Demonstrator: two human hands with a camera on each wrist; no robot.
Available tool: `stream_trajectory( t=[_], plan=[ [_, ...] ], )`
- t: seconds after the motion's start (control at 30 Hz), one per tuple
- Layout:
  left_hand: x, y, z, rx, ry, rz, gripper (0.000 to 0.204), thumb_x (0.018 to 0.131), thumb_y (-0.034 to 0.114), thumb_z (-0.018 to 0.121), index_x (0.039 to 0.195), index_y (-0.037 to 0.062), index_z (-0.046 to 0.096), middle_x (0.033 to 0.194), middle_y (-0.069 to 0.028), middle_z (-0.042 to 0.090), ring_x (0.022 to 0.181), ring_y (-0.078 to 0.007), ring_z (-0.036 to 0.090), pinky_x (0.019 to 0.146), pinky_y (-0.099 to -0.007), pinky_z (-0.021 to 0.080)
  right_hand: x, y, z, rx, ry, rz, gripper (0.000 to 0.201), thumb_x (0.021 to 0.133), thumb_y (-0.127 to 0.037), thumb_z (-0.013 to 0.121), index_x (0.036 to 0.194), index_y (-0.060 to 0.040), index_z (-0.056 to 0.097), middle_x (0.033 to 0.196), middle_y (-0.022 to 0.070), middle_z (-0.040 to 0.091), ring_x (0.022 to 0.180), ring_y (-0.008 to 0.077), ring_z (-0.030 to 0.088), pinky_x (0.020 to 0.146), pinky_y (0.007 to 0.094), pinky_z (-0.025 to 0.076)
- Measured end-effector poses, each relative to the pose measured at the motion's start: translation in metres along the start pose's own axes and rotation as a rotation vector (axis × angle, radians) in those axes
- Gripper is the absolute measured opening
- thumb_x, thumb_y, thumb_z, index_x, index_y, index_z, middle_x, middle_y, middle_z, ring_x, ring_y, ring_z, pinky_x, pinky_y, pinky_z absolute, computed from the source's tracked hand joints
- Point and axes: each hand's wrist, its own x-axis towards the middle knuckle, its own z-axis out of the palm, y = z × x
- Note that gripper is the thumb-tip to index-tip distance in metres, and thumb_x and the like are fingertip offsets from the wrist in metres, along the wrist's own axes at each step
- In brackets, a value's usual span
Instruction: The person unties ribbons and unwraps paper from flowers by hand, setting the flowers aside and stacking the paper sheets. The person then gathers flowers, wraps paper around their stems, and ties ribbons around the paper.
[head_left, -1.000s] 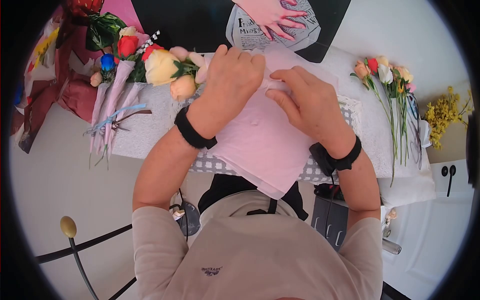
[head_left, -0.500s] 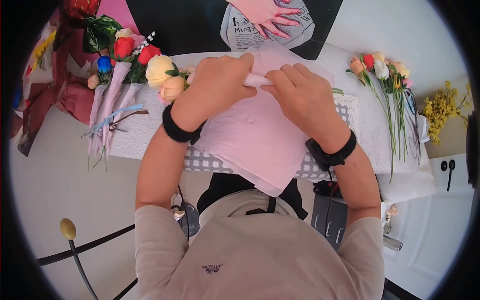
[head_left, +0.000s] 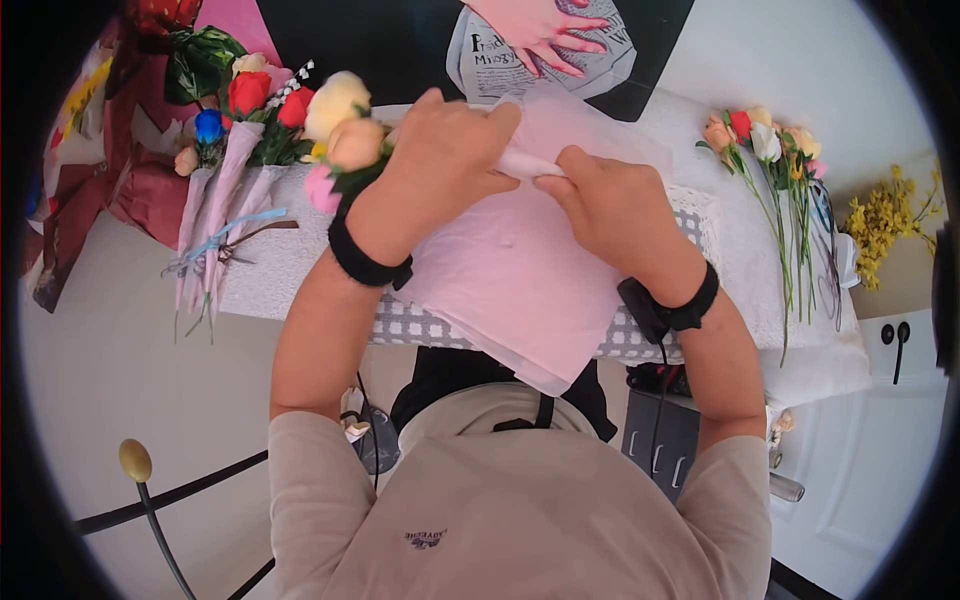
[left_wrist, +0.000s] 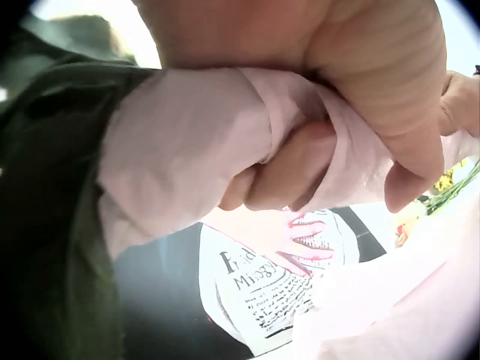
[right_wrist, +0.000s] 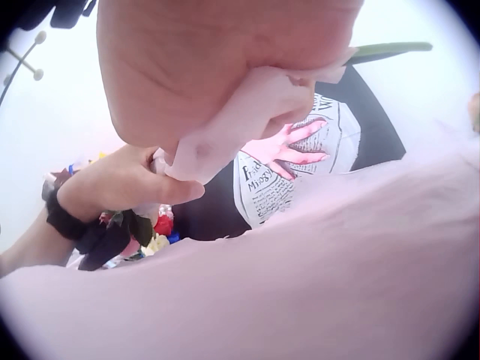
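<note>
Paper roll: between the two hands; its long axis goes from left to right, the right end slightly nearer.
Left hand: its fingers are curled round the roll, and it is the hand closer to the flower heads.
Right hand: it grips the roll toward the stem end.
Pink sheet: mostly on the near side.

Green stem mostly hidden by pink paper
</note>
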Motion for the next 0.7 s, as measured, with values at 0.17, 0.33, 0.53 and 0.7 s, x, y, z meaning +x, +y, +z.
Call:
stream_trajectory(
  t=[0.17,0.33,0.53,0.7],
  plan=[
    [0.010,0.011,-0.003,0.134,0.216,0.142,0.049,0.059,0.020,0.088,0.099,0.0093,0.061,0.091,-0.0050,0.060,0.089,-0.0267,0.055,0.083,-0.0411,0.040,0.004,0.003,-0.009,0.258,-0.112,0.179,0.030,0.102,-0.033,0.067,0.093,-0.0049,0.062,0.067,0.0189,0.064,0.064,0.0402,0.065,0.058,0.0478,0.050],
    [0.005,0.009,0.001,0.183,0.183,0.060,0.053,0.056,0.020,0.089,0.099,0.0070,0.060,0.088,-0.0067,0.059,0.087,-0.0275,0.055,0.081,-0.0400,0.041,0.005,0.002,-0.007,0.344,-0.108,0.181,0.026,0.101,-0.030,0.070,0.099,-0.0048,0.066,0.072,0.0189,0.066,0.065,0.0393,0.065,0.059,0.0450,0.051],
    [-0.001,0.012,0.005,0.123,0.032,-0.051,0.050,0.064,0.019,0.090,0.102,0.0069,0.059,0.083,-0.0082,0.064,0.081,-0.0301,0.064,0.076,-0.0455,0.046,0.009,0.004,-0.014,0.280,0.215,-0.072,0.025,0.092,-0.024,0.080,0.107,-0.0064,0.069,0.092,0.0103,0.071,0.068,0.0309,0.067,0.062,0.0388,0.053],
    [0.003,0.015,0.011,0.119,0.087,-0.041,0.050,0.065,0.024,0.091,0.101,0.0086,0.059,0.084,-0.0080,0.066,0.081,-0.0297,0.068,0.076,-0.0451,0.048,0.004,0.005,-0.008,0.027,0.196,-0.132,0.025,0.092,-0.025,0.079,0.104,-0.0054,0.069,0.085,0.0086,0.068,0.066,0.0310,0.065,0.061,0.0385,0.052]
  ],
)
